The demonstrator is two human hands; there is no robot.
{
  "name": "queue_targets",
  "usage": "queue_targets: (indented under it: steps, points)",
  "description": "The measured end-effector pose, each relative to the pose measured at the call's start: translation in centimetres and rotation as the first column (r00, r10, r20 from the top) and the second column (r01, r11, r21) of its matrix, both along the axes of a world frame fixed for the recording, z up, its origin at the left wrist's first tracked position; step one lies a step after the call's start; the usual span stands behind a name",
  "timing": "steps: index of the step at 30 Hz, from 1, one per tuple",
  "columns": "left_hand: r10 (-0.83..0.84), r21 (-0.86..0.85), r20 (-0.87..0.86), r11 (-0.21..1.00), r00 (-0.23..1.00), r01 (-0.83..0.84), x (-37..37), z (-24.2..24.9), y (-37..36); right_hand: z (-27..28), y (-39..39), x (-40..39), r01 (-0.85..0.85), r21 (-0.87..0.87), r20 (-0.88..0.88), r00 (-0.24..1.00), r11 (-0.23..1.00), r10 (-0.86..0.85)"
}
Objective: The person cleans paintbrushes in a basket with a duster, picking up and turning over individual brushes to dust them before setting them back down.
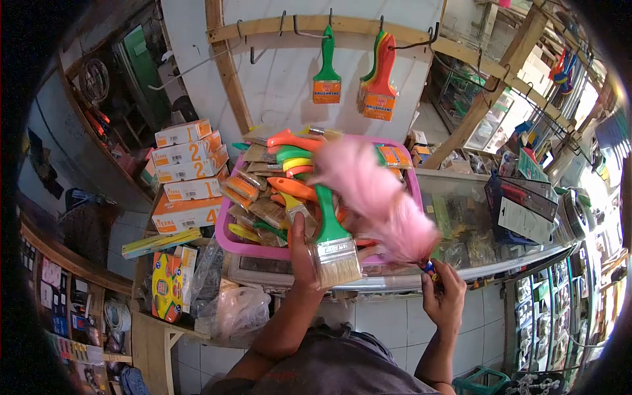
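Note:
A wide paintbrush (334, 247) with a green handle and pale bristles is gripped in my left hand (303, 258), bristles toward me. My right hand (444, 294) is closed round the handle of a pink feather duster (378, 201). The duster's fluffy head is smeared by motion and reaches up and left, beside the green brush and over the right part of a pink basket (417, 191). Many paintbrushes with orange, yellow and green handles lie piled in that basket, among them an orange-handled paintbrush (291, 188). The duster hides some of them.
Stacked orange-and-white boxes (191, 189) stand left of the basket. Behind it, a green paintbrush (326, 66) and several red ones (380, 76) hang from hooks on a wooden rail (276, 26). A glass counter (461, 224) extends right; a plastic bag (240, 309) lies at front left.

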State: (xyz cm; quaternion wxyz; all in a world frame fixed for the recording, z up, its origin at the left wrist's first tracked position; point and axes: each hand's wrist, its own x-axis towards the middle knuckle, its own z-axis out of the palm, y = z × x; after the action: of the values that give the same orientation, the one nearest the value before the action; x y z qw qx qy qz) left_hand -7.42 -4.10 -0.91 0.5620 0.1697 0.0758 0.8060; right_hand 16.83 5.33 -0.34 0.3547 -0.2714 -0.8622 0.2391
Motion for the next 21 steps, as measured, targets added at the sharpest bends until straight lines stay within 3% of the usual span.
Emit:
queue_targets:
  steps: [1, 3, 5, 6, 8, 11, 12, 13, 15, 16, 17, 19, 20, 21]
  points:
    - [-0.021, 0.053, 0.017, 0.998, 1.0, 0.02, 0.3, 0.6, 0.0, 0.1, 0.0, -0.1, 0.069, 0.025, 0.011, 0.998, 0.997, -0.07]
    - [-0.065, 0.159, 0.042, 0.986, 0.997, 0.058, 0.6, 1.6, 0.3, 0.5, 0.3, 0.6, -0.285, 0.076, 0.023, 0.959, 0.956, 0.284]
    - [0.034, 0.114, -0.08, 0.993, 0.996, -0.025, -0.2, -0.6, 0.9, 0.3, 0.5, 0.5, -0.316, 0.022, -0.048, 0.947, 0.949, 0.317]
    - [0.124, 0.061, -0.16, 0.991, 0.979, -0.116, -1.1, -3.5, 1.4, 0.0, 0.5, 0.2, -0.161, 0.038, -0.045, 0.986, 0.986, 0.162]
    - [0.038, -0.093, 0.105, 0.995, 0.994, -0.028, 0.1, -0.8, 0.4, -0.4, 0.5, -0.5, 0.153, 0.072, -0.041, 0.988, 0.986, -0.151]
    - [-0.052, 0.189, -0.014, 0.98, 0.999, 0.053, -0.1, -2.1, 1.6, 0.7, -0.8, 0.4, -0.152, 0.0, 0.043, 0.987, 0.988, 0.152]
    - [-0.052, 0.091, -0.005, 0.994, 0.999, 0.052, 0.1, 0.7, 0.6, 1.3, -0.8, 0.2, -0.306, 0.043, 0.006, 0.952, 0.951, 0.306]
    - [-0.041, 0.216, -0.072, 0.975, 0.997, 0.055, 0.2, -0.1, 1.1, 1.2, -0.6, 0.2, -0.259, 0.003, -0.013, 0.966, 0.966, 0.259]
    - [-0.082, 0.204, -0.004, 0.975, 0.997, 0.081, -0.3, -1.3, 1.5, 0.7, -0.2, 0.4, -0.162, -0.086, -0.04, 0.986, 0.983, 0.159]
    - [-0.005, 0.019, -0.035, 1.0, 0.999, 0.006, -0.4, -1.3, 1.2, 0.2, 0.2, 0.0, 0.025, 0.031, -0.058, 0.998, 0.999, -0.023]
    - [0.067, -0.161, -0.079, 0.984, 0.995, -0.079, -0.5, -1.3, 0.6, 0.6, 0.0, 0.2, 0.003, -0.009, -0.014, 1.0, 1.0, -0.004]
    - [0.049, 0.015, -0.065, 0.999, 0.997, -0.049, -0.5, -1.9, 0.4, 1.6, -0.5, 1.0, -0.036, -0.091, 0.07, 0.997, 0.995, 0.043]
    - [0.029, 0.122, -0.076, 0.992, 0.997, -0.019, -0.4, -1.8, 0.9, 1.5, -0.5, 1.7, -0.2, -0.078, 0.085, 0.975, 0.977, 0.207]
    - [0.005, 0.224, -0.089, 0.974, 0.996, 0.015, -0.1, -1.0, 1.1, 1.6, -0.2, 1.7, -0.259, -0.095, 0.036, 0.964, 0.961, 0.263]
